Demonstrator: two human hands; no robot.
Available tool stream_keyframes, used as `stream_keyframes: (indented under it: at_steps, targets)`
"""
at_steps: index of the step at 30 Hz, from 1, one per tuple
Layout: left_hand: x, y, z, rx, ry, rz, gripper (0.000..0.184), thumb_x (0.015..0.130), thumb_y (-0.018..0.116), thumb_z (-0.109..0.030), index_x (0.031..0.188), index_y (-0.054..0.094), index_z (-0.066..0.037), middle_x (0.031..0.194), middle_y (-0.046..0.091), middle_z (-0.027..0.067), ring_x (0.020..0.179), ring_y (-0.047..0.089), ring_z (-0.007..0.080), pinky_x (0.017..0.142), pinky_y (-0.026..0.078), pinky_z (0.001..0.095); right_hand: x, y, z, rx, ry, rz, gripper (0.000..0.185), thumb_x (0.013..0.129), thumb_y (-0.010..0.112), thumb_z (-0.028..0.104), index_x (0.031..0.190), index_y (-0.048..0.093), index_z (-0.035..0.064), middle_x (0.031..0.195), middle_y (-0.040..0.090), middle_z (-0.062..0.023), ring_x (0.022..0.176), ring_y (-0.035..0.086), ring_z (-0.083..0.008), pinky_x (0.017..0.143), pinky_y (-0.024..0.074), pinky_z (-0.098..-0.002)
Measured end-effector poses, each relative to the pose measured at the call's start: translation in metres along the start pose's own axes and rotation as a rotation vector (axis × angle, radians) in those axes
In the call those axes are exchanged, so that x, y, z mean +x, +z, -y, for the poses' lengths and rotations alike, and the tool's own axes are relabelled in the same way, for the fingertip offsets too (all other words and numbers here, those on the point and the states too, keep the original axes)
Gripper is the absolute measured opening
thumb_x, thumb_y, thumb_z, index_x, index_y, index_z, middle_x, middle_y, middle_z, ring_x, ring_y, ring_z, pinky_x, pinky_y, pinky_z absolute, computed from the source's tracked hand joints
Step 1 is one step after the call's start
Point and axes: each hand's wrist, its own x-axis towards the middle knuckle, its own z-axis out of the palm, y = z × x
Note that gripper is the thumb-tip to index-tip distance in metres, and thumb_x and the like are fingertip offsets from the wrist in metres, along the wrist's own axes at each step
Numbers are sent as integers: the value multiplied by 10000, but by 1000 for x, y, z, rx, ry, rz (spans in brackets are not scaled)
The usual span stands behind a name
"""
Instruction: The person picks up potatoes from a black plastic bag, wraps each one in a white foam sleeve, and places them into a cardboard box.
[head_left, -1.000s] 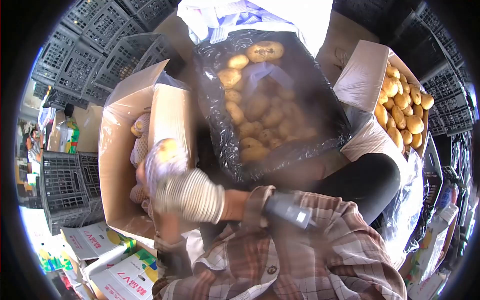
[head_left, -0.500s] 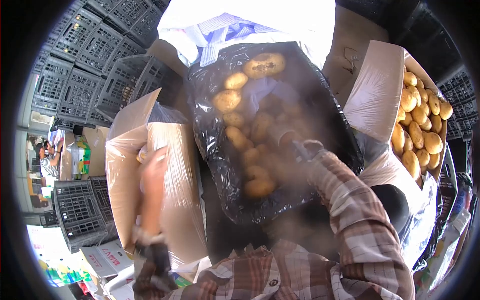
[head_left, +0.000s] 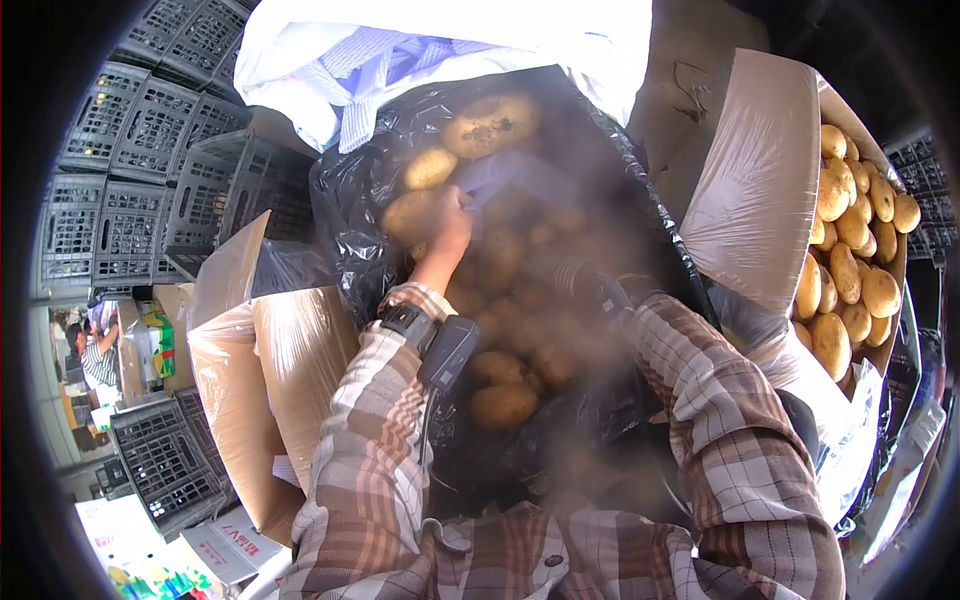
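My left hand (head_left: 447, 238) reaches into the crate lined with black plastic (head_left: 345, 215). Its fingers are curled against the right end of a large potato (head_left: 408, 217) at the left side. More potatoes (head_left: 503, 406) lie in the liner, some lightly soiled, and a big one with dark blemishes (head_left: 490, 125) rests at the far end. My right hand (head_left: 580, 288) is low over the heap on the right; haze and smear hide its fingers and anything in them. A pale, see-through strip of material (head_left: 525, 185) lies among the potatoes.
To the right, an open film-lined carton (head_left: 755, 180) holds many clean potatoes (head_left: 850, 250). Another open carton (head_left: 300, 360) stands at my left. A white sack with woven strips (head_left: 450, 40) borders the far end. Black crates (head_left: 130, 125) are stacked at left; a person (head_left: 97, 350) is behind.
My left hand has left the left-hand carton and moved right and forward to a potato in the black liner. My right hand stays over the heap. The view has shifted slightly.
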Motion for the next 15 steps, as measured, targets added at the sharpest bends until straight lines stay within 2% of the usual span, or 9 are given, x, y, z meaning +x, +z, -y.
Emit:
stream_keyframes:
  at_steps: [1, 2, 3, 5, 6, 7, 9, 10, 15]
  targets:
    - [2, -2, 3, -252, -239, -9, 235, 694, 602, -26, 905, 497, -18, 775, 593, 141, 529, 606, 237, 462, 474, 322, -1, -3, 3, -15, 11, 12, 524, 857, 383, 443, 1286, 434, 146, 1260, 463, -150, 1144, 444, -328, 894, 315, -551]
    - [2, -14, -8, -357, -258, -119, 255, 693, 572, 15, 926, 476, -27, 778, 570, 98, 431, 561, 178, 376, 427, 271, 0, -5, 4, -22, 20, 25, 528, 849, 400, 437, 1283, 436, 138, 1254, 468, -151, 1140, 449, -325, 897, 320, -537]
    - [-8, -26, -18, -706, -377, -81, 296, 703, 583, 14, 964, 449, -21, 809, 573, 102, 493, 588, 203, 426, 453, 276, 2, -8, 5, -28, 26, 35, 532, 842, 416, 430, 1281, 438, 129, 1249, 473, -153, 1137, 454, -321, 899, 325, -524]
    - [-31, -69, -56, -938, -465, -107, 314, 742, 591, 4, 1006, 421, -12, 815, 579, 104, 593, 616, 197, 502, 477, 283, 3, -13, 7, -46, 40, 56, 543, 827, 449, 417, 1276, 441, 112, 1237, 483, -157, 1129, 464, -315, 904, 335, -496]
    - [-40, -82, -58, -1038, -491, -75, 248, 780, 614, -42, 977, 465, -28, 814, 586, 84, 678, 611, 175, 578, 482, 280, 3, -16, 10, -60, 46, 62, 548, 820, 466, 411, 1273, 443, 104, 1231, 487, -159, 1126, 468, -311, 906, 340, -482]
    - [-55, -93, -57, -1036, -493, -89, 248, 780, 614, -42, 977, 465, -28, 814, 586, 84, 678, 611, 175, 578, 482, 280, 3, -18, 12, -73, 56, 74, 554, 812, 482, 405, 1271, 445, 95, 1225, 492, -161, 1122, 473, -308, 909, 345, -468]
    - [-82, -112, -57, -1273, -566, -2, 252, 751, 660, -71, 961, 526, -36, 848, 594, 66, 636, 572, 138, 574, 468, 254, 3, -24, 18, -109, 81, 96, 567, 797, 515, 392, 1266, 449, 78, 1213, 502, -165, 1115, 483, -301, 914, 355, -440]
    - [-95, -113, -57, -1292, -614, -4, 217, 756, 678, -114, 931, 558, -70, 812, 599, 31, 648, 561, 126, 574, 454, 234, 0, -28, 23, -119, 96, 108, 574, 790, 532, 385, 1263, 451, 69, 1207, 507, -167, 1112, 488, -298, 916, 360, -426]
    - [-153, -130, -48, -1639, -607, -62, 149, 804, 640, -126, 924, 574, -67, 786, 602, 29, 619, 558, 135, 549, 474, 253, -17, -65, 61, -133, 149, 200, 615, 753, 614, 353, 1250, 460, 27, 1178, 531, -177, 1094, 512, -281, 928, 385, -357]
